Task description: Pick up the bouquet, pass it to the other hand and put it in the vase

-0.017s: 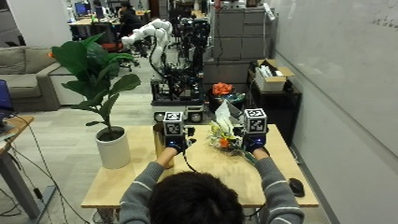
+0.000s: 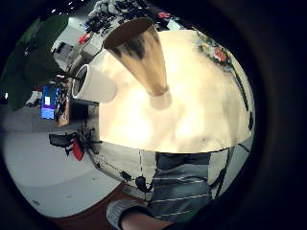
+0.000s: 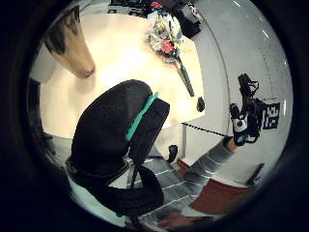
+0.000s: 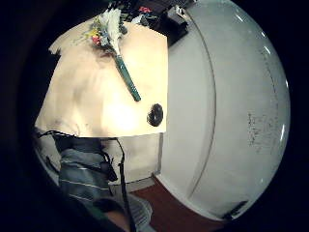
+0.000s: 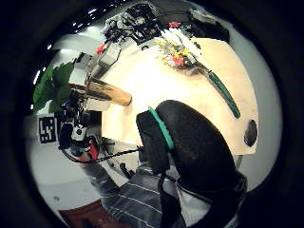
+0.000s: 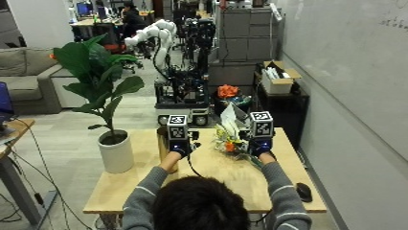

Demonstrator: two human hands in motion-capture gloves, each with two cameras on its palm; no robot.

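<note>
The bouquet (image 6: 231,143) is seen lying on the wooden bench (image 6: 127,184), just beside the right hand (image 6: 260,146) and between it and the left hand (image 6: 179,148), with its green stem (image 4: 128,78) stretched flat on the bench top. The vase (image 6: 163,142) is seen standing upright on the bench just beside the left hand. Nothing is held in either hand, and how far the fingers are spread cannot be told.

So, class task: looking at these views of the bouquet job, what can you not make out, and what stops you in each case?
- Vase: outside view, mostly behind the left hand; only its side shows.
- Vase inside: no view looks into its mouth.
- Bouquet stem: outside view, hidden under the right hand.
- Fingers of both hands: outside view, covered by the gloves' backs; the palm views show only one gloved digit each.
- Dark object on the table: too small to identify.
</note>
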